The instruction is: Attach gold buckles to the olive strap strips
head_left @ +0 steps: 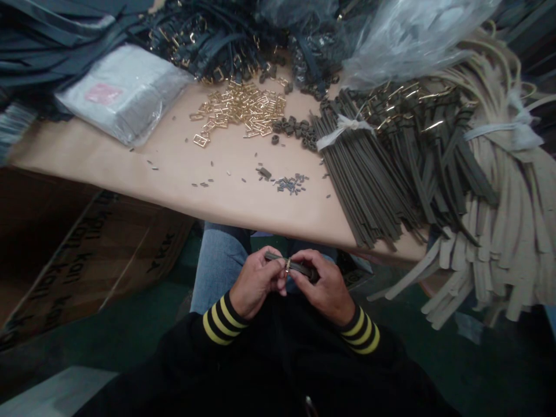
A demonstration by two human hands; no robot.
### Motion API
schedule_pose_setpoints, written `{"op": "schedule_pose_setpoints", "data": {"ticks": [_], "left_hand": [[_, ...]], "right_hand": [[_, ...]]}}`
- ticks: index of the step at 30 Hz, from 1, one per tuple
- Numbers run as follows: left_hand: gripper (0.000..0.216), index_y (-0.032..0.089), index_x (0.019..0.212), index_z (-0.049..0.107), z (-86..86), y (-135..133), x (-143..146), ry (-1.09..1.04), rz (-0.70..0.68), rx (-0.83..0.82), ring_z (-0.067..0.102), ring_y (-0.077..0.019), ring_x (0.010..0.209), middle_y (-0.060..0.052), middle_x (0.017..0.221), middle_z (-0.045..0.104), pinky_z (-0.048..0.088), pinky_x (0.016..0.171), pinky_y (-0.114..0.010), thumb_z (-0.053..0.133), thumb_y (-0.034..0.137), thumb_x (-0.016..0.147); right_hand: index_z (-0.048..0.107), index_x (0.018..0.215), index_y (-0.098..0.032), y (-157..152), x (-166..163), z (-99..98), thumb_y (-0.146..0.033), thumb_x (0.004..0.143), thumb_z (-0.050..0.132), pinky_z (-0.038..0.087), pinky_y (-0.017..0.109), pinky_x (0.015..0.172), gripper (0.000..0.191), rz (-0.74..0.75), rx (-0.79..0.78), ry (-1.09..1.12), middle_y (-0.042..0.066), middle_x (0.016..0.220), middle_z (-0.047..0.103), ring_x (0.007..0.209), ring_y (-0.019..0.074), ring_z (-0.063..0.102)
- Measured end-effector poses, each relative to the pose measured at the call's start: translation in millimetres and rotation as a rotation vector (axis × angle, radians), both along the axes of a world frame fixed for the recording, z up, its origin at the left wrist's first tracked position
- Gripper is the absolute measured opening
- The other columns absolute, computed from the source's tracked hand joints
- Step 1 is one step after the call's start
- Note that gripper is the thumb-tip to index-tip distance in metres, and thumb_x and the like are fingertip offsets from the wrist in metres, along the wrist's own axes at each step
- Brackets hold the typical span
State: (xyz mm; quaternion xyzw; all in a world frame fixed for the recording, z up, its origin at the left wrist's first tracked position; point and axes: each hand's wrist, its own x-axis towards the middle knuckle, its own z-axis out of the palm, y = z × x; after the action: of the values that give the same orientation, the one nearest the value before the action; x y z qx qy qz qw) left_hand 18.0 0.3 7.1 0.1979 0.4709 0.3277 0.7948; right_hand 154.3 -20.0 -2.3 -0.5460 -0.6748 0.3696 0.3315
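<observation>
Above my lap, both hands are closed on one dark olive strap point(299, 267) with a small gold buckle point(287, 265) on it. My left hand point(259, 279) pinches the strap's left part beside the buckle. On the other side, my right hand point(325, 285) grips the strap between thumb and fingers. Fingers cover much of the strap, so how it runs through the buckle cannot be made out. On the table in front lie a pile of gold buckles point(247, 107), a cluster of olive strap loops point(299, 130) and small metal pins point(292, 183).
A tied bundle of olive straps point(360, 174) lies on the table point(182, 174) to the right, beside hanging beige straps point(512, 220). A plastic-wrapped packet point(124, 92) sits at the left, near dark straps point(208, 40). A cardboard box point(125, 272) stands below left.
</observation>
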Motion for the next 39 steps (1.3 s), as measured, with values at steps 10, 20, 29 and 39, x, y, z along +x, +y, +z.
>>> {"op": "schedule_pose_setpoints", "data": {"ticks": [10,20,29,39], "left_hand": [[0.018,0.015,0.063,0.045,-5.0,3.5,-4.1,-0.176,0.047,-0.190,0.040,-0.0018,0.037,0.007,0.048,0.045,0.036,0.035,-0.013,0.062,0.019,0.062],[0.021,0.017,0.064,0.041,-4.2,0.5,-3.0,-0.066,-0.020,-0.101,0.038,-0.0022,0.035,0.009,0.044,0.042,0.036,0.032,-0.013,0.061,0.022,0.062],[0.016,0.019,0.075,0.044,-2.5,-1.0,-2.4,-0.068,0.013,-0.192,0.032,-0.0013,0.032,0.010,0.046,0.035,0.023,0.029,-0.009,0.055,0.020,0.063],[0.025,0.017,0.075,0.045,-6.9,-3.5,-4.2,0.047,-0.058,0.024,0.038,-0.0034,0.038,0.007,0.051,0.044,0.031,0.033,-0.013,0.062,0.032,0.066]], "right_hand": [[0.053,0.092,-0.018,1.7,0.2,0.2,-0.015,0.079,0.047,0.047,0.028,0.066,0.014,0.143,0.233,-0.084,0.006,0.079,0.059,0.075,0.0160,0.055],[0.057,0.087,-0.016,-0.9,2.3,-3.5,-0.017,0.082,0.043,0.047,0.026,0.065,0.015,0.215,0.206,-0.210,0.007,0.076,0.061,0.073,0.0153,0.056],[0.059,0.087,-0.017,-0.3,-1.0,-6.8,-0.016,0.082,0.040,0.046,0.025,0.066,0.019,0.237,0.186,-0.265,0.007,0.077,0.062,0.073,0.0150,0.058],[0.053,0.082,-0.018,1.5,-1.2,-7.2,-0.020,0.078,0.048,0.046,0.023,0.059,0.007,0.042,-0.082,0.061,0.002,0.070,0.060,0.062,0.0126,0.058]]}}
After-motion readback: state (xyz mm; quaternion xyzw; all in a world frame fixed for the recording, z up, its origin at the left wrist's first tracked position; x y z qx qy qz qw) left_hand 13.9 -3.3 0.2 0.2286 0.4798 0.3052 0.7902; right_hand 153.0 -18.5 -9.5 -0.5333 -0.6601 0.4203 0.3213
